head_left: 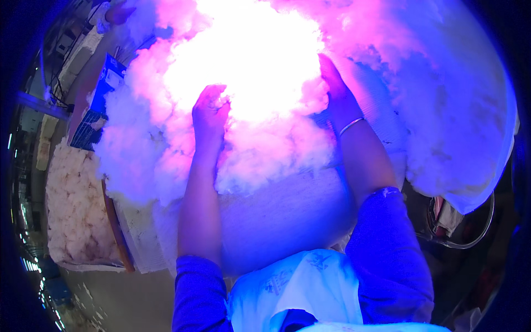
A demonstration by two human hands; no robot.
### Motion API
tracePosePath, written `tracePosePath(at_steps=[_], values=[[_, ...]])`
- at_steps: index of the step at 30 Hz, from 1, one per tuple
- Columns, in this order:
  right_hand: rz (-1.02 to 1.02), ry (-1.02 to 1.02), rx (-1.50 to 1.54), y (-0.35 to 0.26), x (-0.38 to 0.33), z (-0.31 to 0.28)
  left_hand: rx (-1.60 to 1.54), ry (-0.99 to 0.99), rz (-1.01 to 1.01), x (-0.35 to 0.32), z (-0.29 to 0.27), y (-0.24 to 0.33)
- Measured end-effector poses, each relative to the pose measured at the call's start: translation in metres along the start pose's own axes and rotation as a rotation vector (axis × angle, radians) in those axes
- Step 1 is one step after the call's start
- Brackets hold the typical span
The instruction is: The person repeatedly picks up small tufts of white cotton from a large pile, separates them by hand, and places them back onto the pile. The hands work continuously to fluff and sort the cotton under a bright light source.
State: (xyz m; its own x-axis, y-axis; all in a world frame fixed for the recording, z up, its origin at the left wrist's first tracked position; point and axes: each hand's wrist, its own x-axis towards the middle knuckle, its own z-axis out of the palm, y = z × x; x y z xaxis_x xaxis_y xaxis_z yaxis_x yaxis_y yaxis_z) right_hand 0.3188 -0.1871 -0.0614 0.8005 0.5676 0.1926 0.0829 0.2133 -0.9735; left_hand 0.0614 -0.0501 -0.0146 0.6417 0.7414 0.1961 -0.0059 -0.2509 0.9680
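Observation:
A big heap of fluffy white fibre that looks like raw cotton (276, 146) lies before me, lit blue and pink, its middle washed out by a very bright glare. My left hand (211, 105) reaches into the near left of the heap. Its fingers are curled closed, with a small tuft of fibre at the fingertips. On the far right side of the glare, my right hand (337, 91) presses against the heap's edge. A light band circles that wrist; the fingers are lost in the brightness.
Under the fluff spreads a pale sheet-covered surface (282, 213). At left stand a blue box (94, 119) and a pile of beige fibre (74, 205) beside a brown strip (117, 227). A blue-lit sheet (470, 160) hangs over the right side, above a curved metal rim (489, 216).

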Motion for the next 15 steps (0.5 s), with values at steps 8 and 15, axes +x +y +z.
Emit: tracePosePath(at_steps=[8, 15], values=[[-0.422, 0.393, 0.023, -0.085, -0.006, 0.018, 0.147, 0.029, 0.251, 0.002, 0.004, -0.003], [-0.372, -0.588, -0.323, -0.112, -0.057, 0.058, 0.324, -0.012, 0.476, -0.001, 0.006, 0.002]])
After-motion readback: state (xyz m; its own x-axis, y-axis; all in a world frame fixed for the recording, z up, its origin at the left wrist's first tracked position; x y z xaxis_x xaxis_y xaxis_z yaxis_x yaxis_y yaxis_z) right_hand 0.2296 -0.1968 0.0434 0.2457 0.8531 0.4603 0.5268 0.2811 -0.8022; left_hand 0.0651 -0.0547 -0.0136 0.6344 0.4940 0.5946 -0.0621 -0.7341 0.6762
